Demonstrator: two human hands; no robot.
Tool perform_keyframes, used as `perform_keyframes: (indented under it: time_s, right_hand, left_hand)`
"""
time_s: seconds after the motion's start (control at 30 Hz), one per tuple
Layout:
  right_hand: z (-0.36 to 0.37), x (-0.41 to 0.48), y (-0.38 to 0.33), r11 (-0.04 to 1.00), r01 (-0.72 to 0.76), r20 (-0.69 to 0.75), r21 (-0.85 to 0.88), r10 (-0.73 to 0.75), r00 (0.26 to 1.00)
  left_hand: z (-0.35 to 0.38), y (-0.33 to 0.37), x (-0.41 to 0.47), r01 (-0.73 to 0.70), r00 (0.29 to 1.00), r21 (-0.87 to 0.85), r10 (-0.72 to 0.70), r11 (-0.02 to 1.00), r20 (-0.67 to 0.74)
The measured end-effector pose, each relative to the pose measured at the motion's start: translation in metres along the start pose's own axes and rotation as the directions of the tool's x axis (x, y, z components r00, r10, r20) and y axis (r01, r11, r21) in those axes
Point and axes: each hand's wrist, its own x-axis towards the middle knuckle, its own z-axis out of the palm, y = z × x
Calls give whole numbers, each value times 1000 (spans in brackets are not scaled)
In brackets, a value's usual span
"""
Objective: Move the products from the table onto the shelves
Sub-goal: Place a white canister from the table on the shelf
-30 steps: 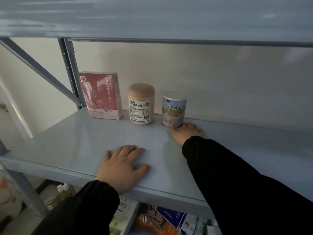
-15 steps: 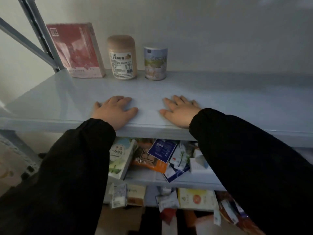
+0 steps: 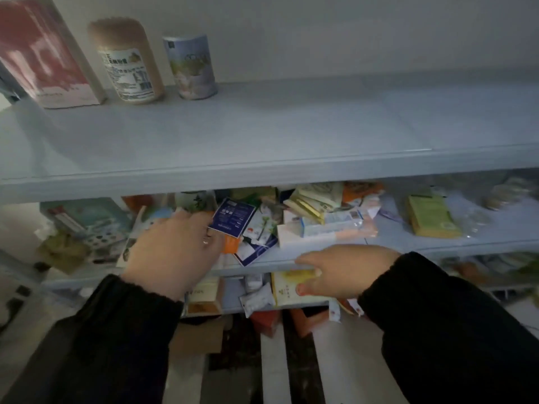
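Shelving: pale grey metal upper shelf (image 3: 291, 135), white wall (image 3: 350, 33) at 12 o'clock; left hand (image 3: 172, 249) grip: cannot tell; right hand (image 3: 347, 269) grip wide.

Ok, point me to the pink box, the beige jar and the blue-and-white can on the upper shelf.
pink box (image 3: 43, 53): head view, middle of its front face.
beige jar (image 3: 128, 72): head view, on its white label.
blue-and-white can (image 3: 191, 65): head view, on its printed side wall.

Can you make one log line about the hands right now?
left hand: open among packets | right hand: open at middle shelf edge | top shelf: box, jar, can
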Motion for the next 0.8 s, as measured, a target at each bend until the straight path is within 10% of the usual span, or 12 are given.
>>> perform_keyframes:
  time_s: [0.17,0.57,0.8]
  right_hand:
    - [47,-52,62,999,7,-4,40,-6,1000]
    - [155,-228,244,858,-363,85,365,357,930]
    - [220,-350,316,621,-573,120,535,616,779]
  left_hand:
    - [27,120,-15,-326,772,109,199,939,603]
    - [94,390,-75,-674,628,-13,582,739,516]
    - [117,517,-123,-846,373,-18,614,534,696]
